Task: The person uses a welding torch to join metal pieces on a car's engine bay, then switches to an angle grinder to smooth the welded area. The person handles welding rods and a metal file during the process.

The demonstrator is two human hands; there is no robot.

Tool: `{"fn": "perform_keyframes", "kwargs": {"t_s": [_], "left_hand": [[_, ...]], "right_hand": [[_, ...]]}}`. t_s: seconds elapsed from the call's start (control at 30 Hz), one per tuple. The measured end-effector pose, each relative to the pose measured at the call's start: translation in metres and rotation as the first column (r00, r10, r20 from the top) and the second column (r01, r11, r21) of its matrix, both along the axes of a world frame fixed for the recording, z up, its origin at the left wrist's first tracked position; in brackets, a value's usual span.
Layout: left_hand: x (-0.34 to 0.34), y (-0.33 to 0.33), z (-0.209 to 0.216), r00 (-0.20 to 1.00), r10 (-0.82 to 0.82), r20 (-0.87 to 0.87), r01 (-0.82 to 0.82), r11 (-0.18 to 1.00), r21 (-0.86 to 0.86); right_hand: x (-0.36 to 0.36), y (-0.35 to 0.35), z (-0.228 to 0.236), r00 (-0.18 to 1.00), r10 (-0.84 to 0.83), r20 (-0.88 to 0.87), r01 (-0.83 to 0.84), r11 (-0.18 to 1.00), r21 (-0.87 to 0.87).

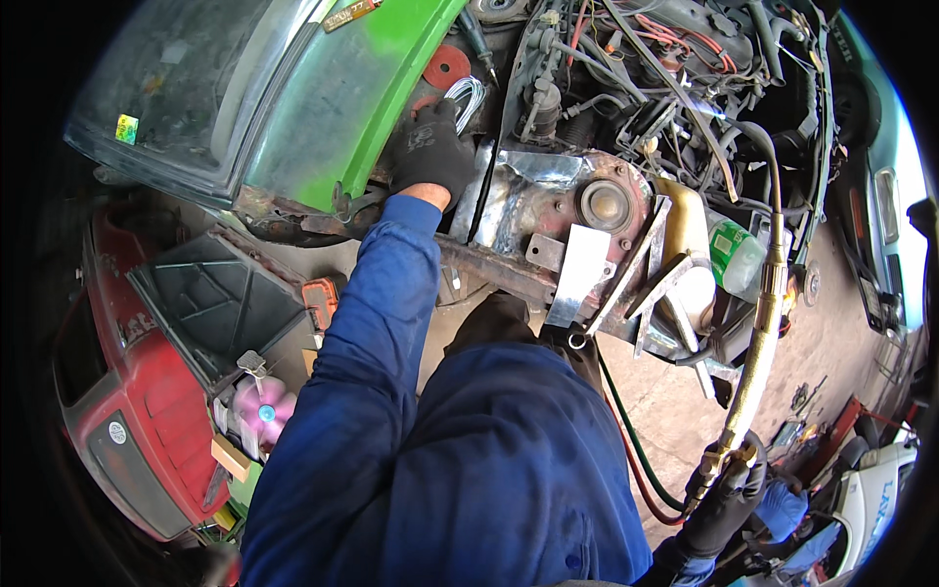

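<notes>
My left hand [430,152], in a black glove, reaches over the ledge beside the green car panel [333,117]. Its fingertips are by a coil of thin silvery wire [468,101] and a red disc [446,66]; they are partly hidden, so whether they grip anything is unclear. At the lower right, my gloved right hand [729,484] is wrapped around the lower end of a brass gas welding torch [751,382]. The torch stands nearly upright, its thin neck [768,157] curving over the engine bay. Red and green hoses [641,465] run from its base.
Bare metal around a round mount [603,205] lies ahead of me, with a pale metal strip [580,274] and a green-labelled plastic bottle [734,254] nearby. The open engine bay [665,88] is full of wires and hoses. A red car body [156,411] stands at left; a person in blue [782,509] is at lower right.
</notes>
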State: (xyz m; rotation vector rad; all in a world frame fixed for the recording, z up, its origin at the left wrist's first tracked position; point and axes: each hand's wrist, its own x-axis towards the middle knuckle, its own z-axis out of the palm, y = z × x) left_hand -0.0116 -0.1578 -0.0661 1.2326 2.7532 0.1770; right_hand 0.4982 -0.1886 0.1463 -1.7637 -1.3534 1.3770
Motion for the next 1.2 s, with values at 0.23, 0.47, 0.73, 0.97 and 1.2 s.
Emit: {"fn": "perform_keyframes", "kwargs": {"t_s": [0.23, 0.47, 0.73, 0.97, 1.2], "left_hand": [[-0.013, -0.004, -0.002, 0.998, -0.015, -0.058, 0.024, 0.988, 0.150], [-0.003, -0.009, 0.011, 0.999, -0.048, 0.023, 0.035, 0.913, 0.406], [0.001, -0.021, 0.052, 0.877, -0.201, 0.436, -0.103, 0.807, 0.581], [0.009, -0.013, 0.077, 0.626, -0.334, 0.705, -0.244, 0.774, 0.584], [0.034, -0.022, 0.103, 0.344, -0.381, 0.858, -0.446, 0.738, 0.506]], "right_hand": [[-0.002, 0.012, -0.001, 0.999, 0.031, -0.007, -0.031, 1.000, 0.002], [-0.011, 0.021, 0.000, 0.999, 0.051, 0.002, -0.051, 0.999, -0.016], [-0.021, 0.025, 0.001, 0.999, 0.027, 0.042, -0.026, 0.999, -0.032], [-0.027, 0.027, 0.004, 0.997, 0.034, 0.067, -0.032, 0.999, -0.032], [-0.025, 0.032, 0.022, 0.987, 0.018, 0.159, -0.017, 1.000, -0.007]]}}
